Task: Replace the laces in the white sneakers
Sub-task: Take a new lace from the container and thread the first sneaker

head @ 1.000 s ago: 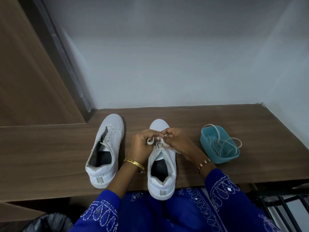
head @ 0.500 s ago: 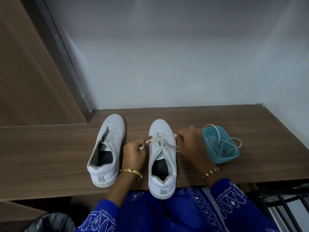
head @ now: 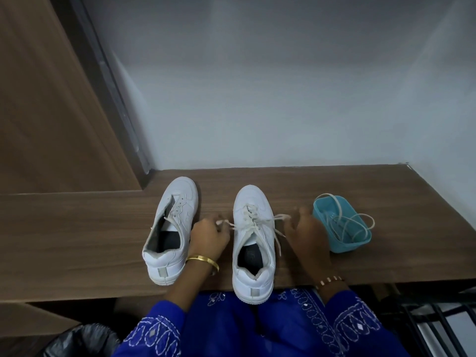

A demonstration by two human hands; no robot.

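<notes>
The left hand [head: 209, 237], at nine o'clock of the laced sneaker [head: 253, 240], has its fingers curled round a lace end [head: 223, 222], pinching it taut. The right hand [head: 307, 234], at three o'clock of that shoe, is seen from the back, fingers bent near a loose lace loop [head: 280, 218]; motion blur leaves it unclear whether it grips the lace. The laced sneaker stands on the wooden shelf [head: 77, 228], heel toward six o'clock and overhanging the edge, its lace crossed up the front. At its nine o'clock, beyond the left hand, the unlaced sneaker [head: 171, 228] shows bare eyelets. At three o'clock, just beside the right hand, a teal basket [head: 345, 244] holds coiled laces [head: 345, 220].
</notes>
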